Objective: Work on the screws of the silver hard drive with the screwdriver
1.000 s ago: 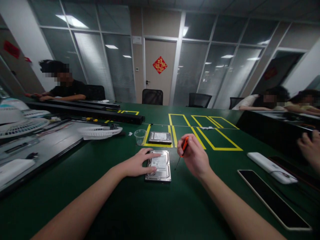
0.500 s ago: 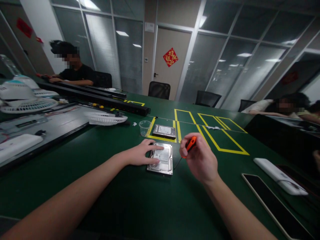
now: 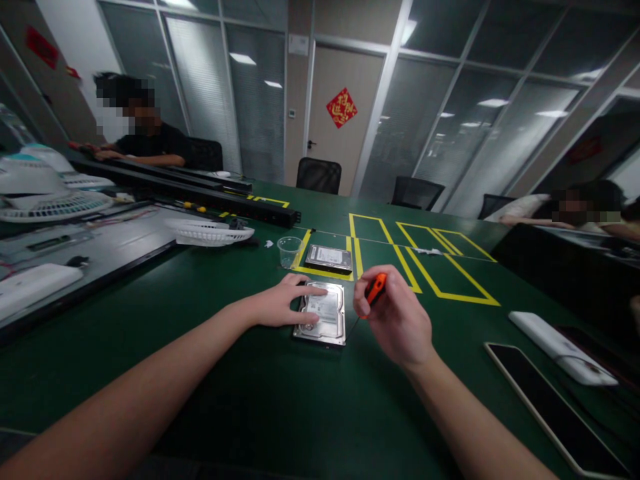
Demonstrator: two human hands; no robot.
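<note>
The silver hard drive (image 3: pixel 327 329) lay label up on the green worktop (image 3: pixel 310 400). At its nine o'clock, the left hand (image 3: pixel 277 303) was spread wide, thumb and forefinger resting across the drive's top. At three o'clock, the right hand (image 3: pixel 395 313) was curled around an orange-handled screwdriver (image 3: pixel 377 288), its thin shaft slanting down toward the drive's near right edge; whether the tip touched could not be told. Just beyond, at twelve o'clock, a second hard drive (image 3: pixel 329 259) lay within yellow tape (image 3: pixel 304 248), a clear cup (image 3: pixel 289 254) at eleven. Toward four, well apart, lay a dark-faced slab (image 3: pixel 555 407).
</note>
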